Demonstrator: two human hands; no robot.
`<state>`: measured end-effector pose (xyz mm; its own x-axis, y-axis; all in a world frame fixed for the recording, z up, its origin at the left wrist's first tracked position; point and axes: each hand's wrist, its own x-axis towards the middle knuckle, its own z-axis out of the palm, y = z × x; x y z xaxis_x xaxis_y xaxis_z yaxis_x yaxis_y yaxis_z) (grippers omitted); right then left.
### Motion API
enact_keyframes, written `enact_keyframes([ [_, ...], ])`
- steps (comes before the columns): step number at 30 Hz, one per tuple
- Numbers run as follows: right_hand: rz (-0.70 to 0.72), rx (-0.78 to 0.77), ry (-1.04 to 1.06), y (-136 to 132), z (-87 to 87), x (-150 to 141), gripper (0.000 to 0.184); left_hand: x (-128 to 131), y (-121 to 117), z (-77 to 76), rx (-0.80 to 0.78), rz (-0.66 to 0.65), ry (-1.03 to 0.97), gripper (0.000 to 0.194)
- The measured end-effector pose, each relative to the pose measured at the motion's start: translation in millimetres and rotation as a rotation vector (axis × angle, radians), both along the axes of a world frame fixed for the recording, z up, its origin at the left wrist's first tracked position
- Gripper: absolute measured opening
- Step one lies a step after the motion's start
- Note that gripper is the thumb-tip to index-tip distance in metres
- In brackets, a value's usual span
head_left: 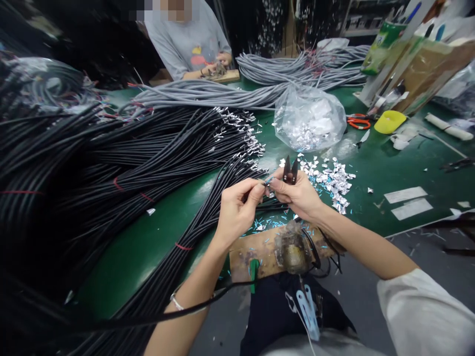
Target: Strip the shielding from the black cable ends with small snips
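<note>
My left hand (239,205) is closed, thumb and forefinger pinching the end of a thin cable whose length is mostly hidden by the hand. Fine blue wires (268,181) stick out of that end, between both hands. My right hand (297,195) meets it there with thumb and fingertips. Held in the same right hand is a pair of dark thread snips (290,170), blades parted and pointing away from me. Just left of my hands lies a bundle of black cables (208,210) with silvery ends. Below them, a small worn device (296,252) sits on a wooden board (243,254).
Foil scraps (336,180) and blue clippings litter the green table (178,217). Behind them stands a clear plastic bag (309,118) of scraps. Grey cables (208,94) run across the back, where another person (185,44) works. Orange-handled scissors (358,121) lie at right.
</note>
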<state>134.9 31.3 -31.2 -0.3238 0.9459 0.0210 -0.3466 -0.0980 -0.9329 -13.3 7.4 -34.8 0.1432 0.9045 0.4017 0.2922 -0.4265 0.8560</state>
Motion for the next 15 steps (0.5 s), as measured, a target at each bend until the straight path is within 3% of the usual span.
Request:
enact_keyframes([
  [4,0.121,-0.144,0.128,-1,1.6,0,0.032,-2,1,4.3,0.244,0.115,0.123,0.010],
  [7,0.063,-0.125,0.084,-5,3.1,0,0.033,-2,-1,9.5,0.353,0.212,0.203,0.007],
  [10,-0.024,-0.018,-0.013,-8,2.1,0,0.032,-2,-5,13.2,0.382,0.257,0.236,0.009],
  [15,-0.143,0.309,-0.321,-10,3.6,6,0.025,-3,-10,18.2,0.374,0.276,0.225,0.018],
])
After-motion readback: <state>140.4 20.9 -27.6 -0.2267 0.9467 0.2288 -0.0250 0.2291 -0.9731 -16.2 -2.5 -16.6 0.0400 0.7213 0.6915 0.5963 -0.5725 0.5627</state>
